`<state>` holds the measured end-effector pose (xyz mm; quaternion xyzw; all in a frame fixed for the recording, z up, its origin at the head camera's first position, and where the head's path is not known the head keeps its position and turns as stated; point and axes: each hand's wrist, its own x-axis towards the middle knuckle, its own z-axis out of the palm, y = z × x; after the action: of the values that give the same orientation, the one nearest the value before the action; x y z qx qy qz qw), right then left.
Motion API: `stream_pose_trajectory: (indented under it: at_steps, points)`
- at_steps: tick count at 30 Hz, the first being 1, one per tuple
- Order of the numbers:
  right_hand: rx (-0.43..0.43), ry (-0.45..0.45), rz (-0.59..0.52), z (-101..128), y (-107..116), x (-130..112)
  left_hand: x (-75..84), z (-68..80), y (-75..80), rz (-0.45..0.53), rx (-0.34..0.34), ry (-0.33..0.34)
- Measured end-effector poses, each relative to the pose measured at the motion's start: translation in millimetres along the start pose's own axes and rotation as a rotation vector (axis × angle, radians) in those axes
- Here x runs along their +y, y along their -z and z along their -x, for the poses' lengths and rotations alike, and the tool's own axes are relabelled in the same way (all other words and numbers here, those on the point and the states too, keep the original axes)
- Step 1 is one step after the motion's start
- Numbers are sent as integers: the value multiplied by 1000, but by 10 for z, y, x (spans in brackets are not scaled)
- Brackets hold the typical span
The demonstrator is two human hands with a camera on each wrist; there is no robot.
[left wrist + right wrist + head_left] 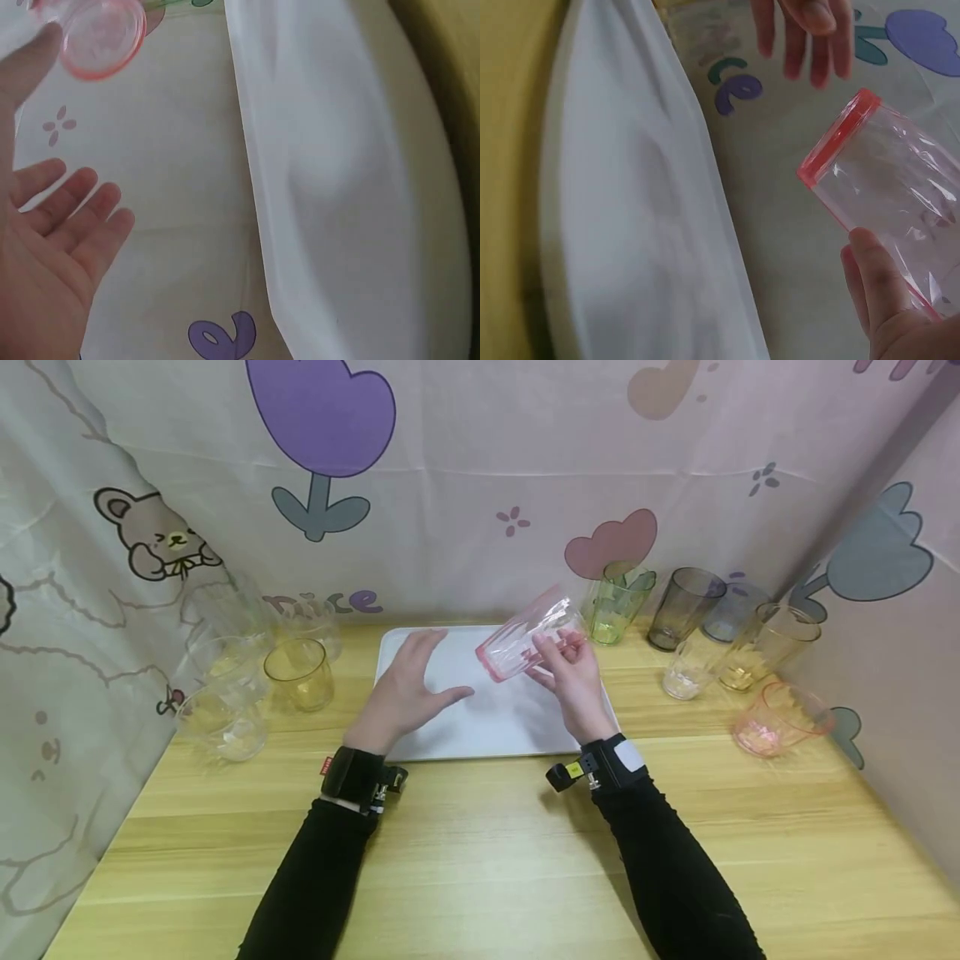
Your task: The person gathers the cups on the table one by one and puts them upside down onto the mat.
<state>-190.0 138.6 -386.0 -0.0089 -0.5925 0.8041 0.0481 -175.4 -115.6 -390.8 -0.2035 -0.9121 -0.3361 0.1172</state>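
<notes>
Pink-tinted and see-through, the ribbed plastic tumbler (529,634) lies tipped on its side in the air above the flat white rectangular tray (480,727), its thick base pointing toward the left hand (408,689). The right hand (573,672) grasps it around the rim end, fingers curled on the wall. The left hand hovers over the tray just beside the tumbler, fingers spread and relaxed, holding nothing. The tray rests on the pale wooden table (480,860). A yellow glass (300,672) stands with clear ones at the left; green (617,603), grey (681,607) and another pink cup (780,718) stand at the right.
</notes>
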Motion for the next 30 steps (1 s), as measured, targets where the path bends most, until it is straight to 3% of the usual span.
stream_pose_trajectory:
  at_steps: [9, 14, 21, 25, 30]
  points:
    - [-101, -79, -37, 146, -222, 172, 89, -18, -110, 82, -24, -116]
    - [-159, -106, -38, 237, -323, 228, 117, -10, -117, 105, -40, -130]
    - [-192, -131, -23, 279, -353, 226, 105, -3, -106, 110, -5, -131]
    - [-222, -146, 55, 232, -296, 201, 111, -7, -89, 101, 21, -136]
    - [-309, -125, 238, 148, -170, 89, 146, -18, -45, 129, 76, -163]
